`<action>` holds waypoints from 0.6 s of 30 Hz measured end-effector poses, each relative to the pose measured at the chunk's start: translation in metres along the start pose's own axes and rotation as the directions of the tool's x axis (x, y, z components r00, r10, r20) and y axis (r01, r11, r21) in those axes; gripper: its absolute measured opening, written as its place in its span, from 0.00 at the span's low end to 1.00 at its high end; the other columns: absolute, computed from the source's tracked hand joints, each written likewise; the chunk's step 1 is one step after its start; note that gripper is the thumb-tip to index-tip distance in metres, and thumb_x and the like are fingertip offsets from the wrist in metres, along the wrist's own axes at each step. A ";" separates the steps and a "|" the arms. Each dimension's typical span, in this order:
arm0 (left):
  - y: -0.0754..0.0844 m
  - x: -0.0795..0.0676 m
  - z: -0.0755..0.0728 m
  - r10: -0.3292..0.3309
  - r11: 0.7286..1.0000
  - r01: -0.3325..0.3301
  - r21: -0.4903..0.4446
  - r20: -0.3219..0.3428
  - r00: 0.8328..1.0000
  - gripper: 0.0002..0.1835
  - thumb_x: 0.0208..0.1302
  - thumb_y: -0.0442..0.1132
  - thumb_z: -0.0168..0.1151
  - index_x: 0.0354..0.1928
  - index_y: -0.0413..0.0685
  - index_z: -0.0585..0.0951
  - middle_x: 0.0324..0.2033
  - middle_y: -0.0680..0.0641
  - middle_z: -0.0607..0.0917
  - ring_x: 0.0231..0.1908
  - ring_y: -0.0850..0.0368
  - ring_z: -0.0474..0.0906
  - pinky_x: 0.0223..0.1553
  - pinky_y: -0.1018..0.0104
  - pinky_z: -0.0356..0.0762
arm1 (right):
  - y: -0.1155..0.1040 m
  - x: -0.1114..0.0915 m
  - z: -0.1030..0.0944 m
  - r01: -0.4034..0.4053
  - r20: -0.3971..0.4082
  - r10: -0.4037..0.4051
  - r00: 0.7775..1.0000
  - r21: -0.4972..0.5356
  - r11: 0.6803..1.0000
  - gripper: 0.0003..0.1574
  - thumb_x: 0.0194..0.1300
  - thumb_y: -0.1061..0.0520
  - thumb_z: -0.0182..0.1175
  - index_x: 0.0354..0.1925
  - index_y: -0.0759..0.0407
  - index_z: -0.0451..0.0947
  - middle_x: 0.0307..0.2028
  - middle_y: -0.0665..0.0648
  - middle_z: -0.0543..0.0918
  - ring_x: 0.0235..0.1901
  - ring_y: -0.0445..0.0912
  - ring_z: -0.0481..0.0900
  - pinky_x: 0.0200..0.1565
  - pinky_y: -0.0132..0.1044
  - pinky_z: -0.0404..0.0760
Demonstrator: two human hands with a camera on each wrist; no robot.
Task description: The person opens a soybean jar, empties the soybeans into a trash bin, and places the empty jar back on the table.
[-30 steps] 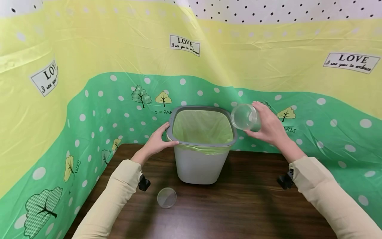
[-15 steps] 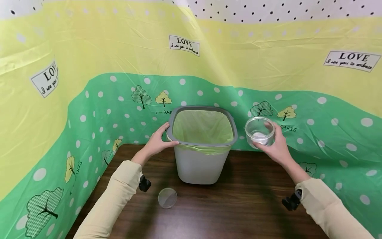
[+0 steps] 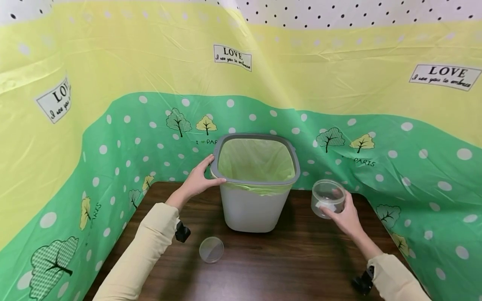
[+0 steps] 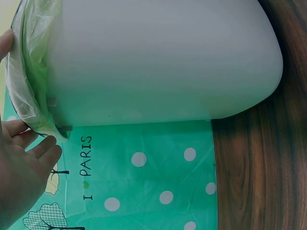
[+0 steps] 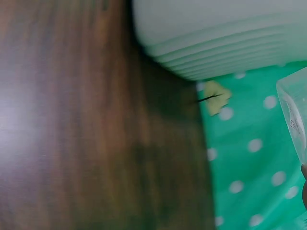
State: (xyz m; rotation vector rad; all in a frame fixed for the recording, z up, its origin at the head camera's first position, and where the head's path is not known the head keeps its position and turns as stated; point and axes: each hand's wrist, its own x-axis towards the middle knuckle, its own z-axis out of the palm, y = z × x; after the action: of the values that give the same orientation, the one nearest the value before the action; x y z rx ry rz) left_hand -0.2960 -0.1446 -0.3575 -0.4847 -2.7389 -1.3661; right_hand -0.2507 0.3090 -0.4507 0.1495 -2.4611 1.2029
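A pale grey trash can (image 3: 250, 209) with a darker grey rim stands on the table, lined with a green trash bag (image 3: 256, 161). My left hand (image 3: 196, 179) holds its left front corner, thumb at the front of the rim and fingers at the side; the left wrist view shows the fingertips against the bag's folded edge (image 4: 36, 62). Right of the can, my right hand (image 3: 348, 217) grips a clear plastic jar (image 3: 320, 200) by its side. The jar is uncovered and nearly upright, with a whitish patch low on it. Only its edge shows in the right wrist view.
A clear round lid (image 3: 211, 250) lies flat on the dark wooden table (image 3: 271, 267), in front of the can and to its left. A green and yellow printed curtain (image 3: 150, 121) hangs close behind the table and along both sides.
My right hand has drawn the jar from beside the can's rim to the right and then down, turning it from tipped toward the can to nearly upright. My left hand has stayed put.
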 end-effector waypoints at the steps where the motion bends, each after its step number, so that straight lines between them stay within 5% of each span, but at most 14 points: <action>1: 0.000 0.000 0.000 0.002 1.000 -0.002 -0.001 0.000 1.000 0.49 0.50 0.59 0.65 0.70 0.53 0.52 0.69 0.56 0.50 0.68 0.53 0.44 0.63 0.47 0.52 | 0.006 -0.004 0.003 -0.021 0.007 0.021 1.000 -0.005 1.000 0.54 0.51 0.53 0.67 0.66 0.63 0.47 0.56 0.68 0.63 0.52 0.59 0.64 0.45 0.44 0.65; 5: -0.001 0.001 0.000 0.004 1.000 -0.004 0.002 0.000 1.000 0.50 0.49 0.59 0.65 0.70 0.53 0.52 0.69 0.55 0.50 0.68 0.53 0.45 0.63 0.47 0.52 | 0.025 -0.021 0.015 -0.098 0.028 0.099 0.995 -0.023 0.995 0.55 0.51 0.52 0.68 0.66 0.66 0.46 0.55 0.71 0.63 0.52 0.62 0.64 0.45 0.55 0.65; 18: 0.000 0.000 0.000 -0.001 1.000 0.001 0.012 -0.005 1.000 0.49 0.49 0.59 0.65 0.70 0.54 0.52 0.69 0.56 0.50 0.68 0.53 0.45 0.63 0.47 0.53 | 0.067 -0.057 0.045 -0.290 0.105 0.297 0.949 -0.075 0.954 0.59 0.53 0.45 0.65 0.67 0.68 0.42 0.57 0.74 0.62 0.55 0.65 0.62 0.49 0.58 0.65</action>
State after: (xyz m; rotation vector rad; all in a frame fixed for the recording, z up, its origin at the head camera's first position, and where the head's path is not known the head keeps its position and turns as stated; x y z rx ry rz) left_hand -0.2955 -0.1444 -0.3577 -0.4791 -2.7415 -1.3487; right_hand -0.2294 0.3114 -0.5471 -0.1766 -2.6876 1.2685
